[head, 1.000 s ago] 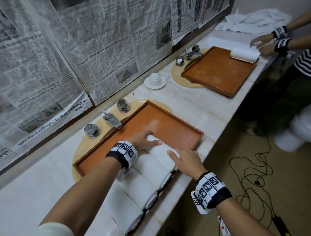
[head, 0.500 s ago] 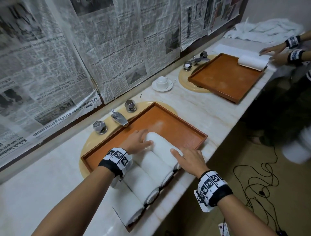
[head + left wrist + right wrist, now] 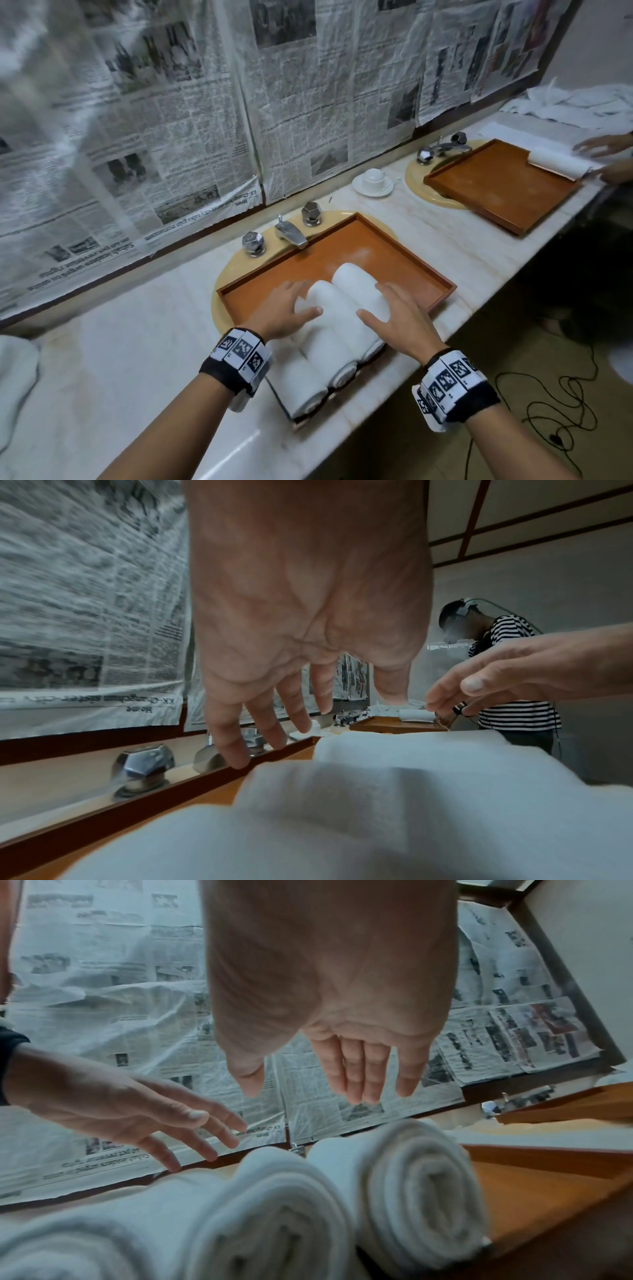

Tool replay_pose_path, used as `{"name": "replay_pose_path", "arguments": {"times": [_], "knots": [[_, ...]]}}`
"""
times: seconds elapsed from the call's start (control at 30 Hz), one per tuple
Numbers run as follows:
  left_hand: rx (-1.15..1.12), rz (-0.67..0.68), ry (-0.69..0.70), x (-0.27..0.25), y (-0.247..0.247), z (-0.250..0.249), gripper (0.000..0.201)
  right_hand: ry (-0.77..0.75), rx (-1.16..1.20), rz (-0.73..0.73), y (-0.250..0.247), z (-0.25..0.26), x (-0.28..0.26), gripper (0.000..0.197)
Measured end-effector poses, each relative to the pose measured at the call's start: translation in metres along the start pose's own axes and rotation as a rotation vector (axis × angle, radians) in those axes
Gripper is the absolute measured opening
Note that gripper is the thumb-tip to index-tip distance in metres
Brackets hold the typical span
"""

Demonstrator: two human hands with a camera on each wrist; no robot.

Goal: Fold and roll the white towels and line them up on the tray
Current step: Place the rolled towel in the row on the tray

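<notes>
A row of rolled white towels (image 3: 329, 342) lies side by side at the near end of the orange tray (image 3: 404, 263). The spiral ends of the rolled towels (image 3: 411, 1177) face me in the right wrist view. My left hand (image 3: 291, 311) hovers over the left rolls, fingers spread and straight. My right hand (image 3: 394, 315) is held flat just above the rightmost roll (image 3: 356, 284). The wrist views show the left hand (image 3: 291, 669) and the right hand (image 3: 342, 1042) lifted off the cloth, holding nothing.
The tray sits over a sink with a faucet (image 3: 291, 233). A cup on a saucer (image 3: 373, 178) stands behind. Another person's hands roll a towel (image 3: 558, 164) on a second tray (image 3: 503, 192). Loose towels (image 3: 582, 106) lie far right. Cables (image 3: 548, 411) lie on the floor.
Both hands have come off the rightmost roll, which they pressed a second ago, and now hover open above the row. My head has moved back and up.
</notes>
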State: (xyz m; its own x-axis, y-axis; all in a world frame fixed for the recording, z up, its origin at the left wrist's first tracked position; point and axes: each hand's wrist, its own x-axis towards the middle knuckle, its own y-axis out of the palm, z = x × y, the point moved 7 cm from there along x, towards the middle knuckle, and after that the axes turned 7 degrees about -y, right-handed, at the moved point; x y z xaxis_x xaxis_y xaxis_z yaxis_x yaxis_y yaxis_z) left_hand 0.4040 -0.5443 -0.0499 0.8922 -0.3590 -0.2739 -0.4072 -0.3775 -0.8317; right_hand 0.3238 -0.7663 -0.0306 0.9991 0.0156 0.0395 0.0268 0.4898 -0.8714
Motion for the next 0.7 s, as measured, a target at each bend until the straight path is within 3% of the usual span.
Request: {"name": "replay_pose_path", "arguments": {"times": [0.27,0.7], "knots": [[-0.118,-0.109,-0.046,-0.105,-0.022,0.09,0.071,-0.167,-0.062,0.052,0.038,0.108,-0.018,0.074],[-0.135,-0.266,-0.491,-0.334,-0.049,0.279,0.071,-0.519,-0.059,0.262,0.168,0.32,-0.073,0.08]]}}
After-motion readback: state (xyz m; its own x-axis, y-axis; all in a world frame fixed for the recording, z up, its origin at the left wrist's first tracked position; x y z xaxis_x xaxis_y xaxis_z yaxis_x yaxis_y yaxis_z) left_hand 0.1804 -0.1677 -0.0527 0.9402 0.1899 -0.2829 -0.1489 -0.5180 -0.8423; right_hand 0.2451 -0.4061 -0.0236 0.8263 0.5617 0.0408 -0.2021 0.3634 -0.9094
